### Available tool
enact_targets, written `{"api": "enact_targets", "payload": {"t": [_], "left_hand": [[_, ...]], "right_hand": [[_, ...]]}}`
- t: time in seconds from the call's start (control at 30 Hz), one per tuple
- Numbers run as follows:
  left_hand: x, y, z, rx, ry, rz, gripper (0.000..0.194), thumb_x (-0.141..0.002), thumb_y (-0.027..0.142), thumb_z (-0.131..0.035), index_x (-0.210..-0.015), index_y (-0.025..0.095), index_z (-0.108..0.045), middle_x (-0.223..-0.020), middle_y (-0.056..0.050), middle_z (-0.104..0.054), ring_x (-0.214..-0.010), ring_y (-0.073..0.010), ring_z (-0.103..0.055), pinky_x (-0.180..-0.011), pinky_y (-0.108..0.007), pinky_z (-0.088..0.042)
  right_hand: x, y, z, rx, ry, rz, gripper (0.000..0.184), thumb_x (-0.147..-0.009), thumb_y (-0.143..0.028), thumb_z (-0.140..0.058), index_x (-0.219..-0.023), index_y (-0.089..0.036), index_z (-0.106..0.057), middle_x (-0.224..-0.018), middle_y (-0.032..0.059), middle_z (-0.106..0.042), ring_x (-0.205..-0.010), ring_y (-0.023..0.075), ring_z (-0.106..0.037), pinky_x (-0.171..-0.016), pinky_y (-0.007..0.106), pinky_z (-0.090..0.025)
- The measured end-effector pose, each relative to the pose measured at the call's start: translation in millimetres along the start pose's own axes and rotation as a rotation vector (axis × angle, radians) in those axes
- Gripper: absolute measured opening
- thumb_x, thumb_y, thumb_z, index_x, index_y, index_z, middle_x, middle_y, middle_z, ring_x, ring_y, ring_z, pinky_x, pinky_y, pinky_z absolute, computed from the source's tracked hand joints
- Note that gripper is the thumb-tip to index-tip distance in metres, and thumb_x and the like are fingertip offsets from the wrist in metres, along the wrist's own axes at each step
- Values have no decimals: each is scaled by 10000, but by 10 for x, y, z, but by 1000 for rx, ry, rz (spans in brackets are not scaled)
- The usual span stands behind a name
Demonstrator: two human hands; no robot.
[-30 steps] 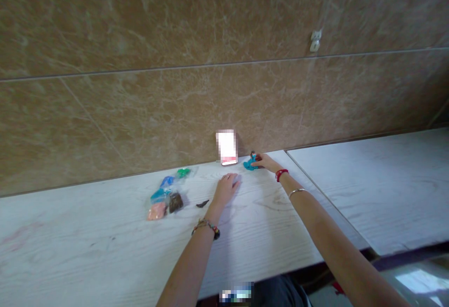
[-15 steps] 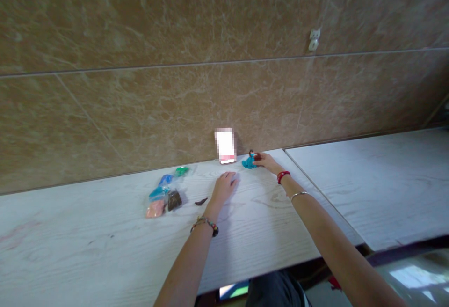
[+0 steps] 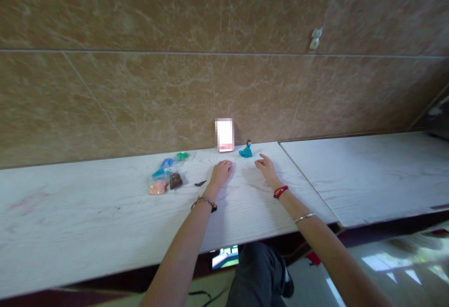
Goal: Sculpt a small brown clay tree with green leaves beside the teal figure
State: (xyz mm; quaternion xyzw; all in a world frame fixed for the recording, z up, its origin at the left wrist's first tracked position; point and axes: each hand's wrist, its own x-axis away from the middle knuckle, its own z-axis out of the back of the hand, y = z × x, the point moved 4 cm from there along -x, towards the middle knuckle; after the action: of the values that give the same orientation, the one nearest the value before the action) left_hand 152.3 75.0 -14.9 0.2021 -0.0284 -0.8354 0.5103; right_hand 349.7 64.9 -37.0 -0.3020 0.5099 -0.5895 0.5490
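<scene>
A small figurine in a teal dress with brown hair (image 3: 246, 149) stands upright near the wall. My right hand (image 3: 266, 168) is just to its lower right, apart from it, with the fingers spread and nothing in them. My left hand (image 3: 222, 171) rests on the table below the bright blurred panel (image 3: 225, 135), its fingers loosely laid on the surface and no object visible in them. To the left of that wrist lies a thin dark brown piece (image 3: 200, 183). Further left sit clear packets of soft coloured material: pink (image 3: 158, 186), brown (image 3: 176, 180), blue (image 3: 167, 163) and green (image 3: 182, 156).
The white wood-grain table (image 3: 87, 213) runs along a brown marbled wall (image 3: 157, 96). A seam divides it from another tabletop (image 3: 368, 171) on the right. A lit screen (image 3: 225, 257) shows below the front edge, beside my dark-clothed leg (image 3: 257, 274).
My right hand has let go of the figurine and drawn back toward me. The figurine now stands alone. My left hand stays in nearly the same place, while the camera view has tilted.
</scene>
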Motion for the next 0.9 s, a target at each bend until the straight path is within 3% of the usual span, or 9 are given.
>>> {"api": "enact_targets", "payload": {"t": [0.13,0.33,0.53,0.73,0.9], "left_hand": [[111,67,21,-29,3,25,254,-848,209,-394,-1055,197,-540,-1157,-88,-561,-1050,-221,-506,-859,-371,-393],[389,162,92,-54,12,58,266,-838,198,-396,-1060,218,-541,-1195,-77,-540,-1123,-220,-453,-895,-391,-368],[645,6,275,-84,135,223,261,-808,157,-403,-1020,169,-554,-1324,-141,-393,-1264,-297,-264,-945,-512,-285],[762,-284,352,-22,147,323,230,-798,157,-409,-964,160,-569,-1136,-141,-530,-1102,-271,-446,-897,-461,-372],[729,-440,365,120,88,223,307,-775,133,-440,-1067,140,-537,-1101,-111,-562,-1037,-198,-518,-921,-343,-402]], "right_hand": [[289,-129,-137,169,-66,73,341,-713,-169,-507,-1049,-171,-564,-798,36,-654,-721,149,-599,-723,297,-476],[489,-310,-198,375,-155,201,259,-687,-77,-515,-888,-182,-640,-908,58,-643,-832,156,-583,-819,303,-436],[579,-381,-209,502,-184,250,239,-710,-63,-509,-878,-163,-647,-910,75,-633,-879,170,-571,-851,313,-410],[629,-416,-306,566,-200,299,211,-728,-70,-504,-849,-146,-659,-884,96,-629,-882,189,-563,-840,315,-402],[560,-451,-529,584,-221,334,221,-731,-58,-494,-834,-158,-663,-879,88,-627,-869,179,-563,-833,292,-406]]}}
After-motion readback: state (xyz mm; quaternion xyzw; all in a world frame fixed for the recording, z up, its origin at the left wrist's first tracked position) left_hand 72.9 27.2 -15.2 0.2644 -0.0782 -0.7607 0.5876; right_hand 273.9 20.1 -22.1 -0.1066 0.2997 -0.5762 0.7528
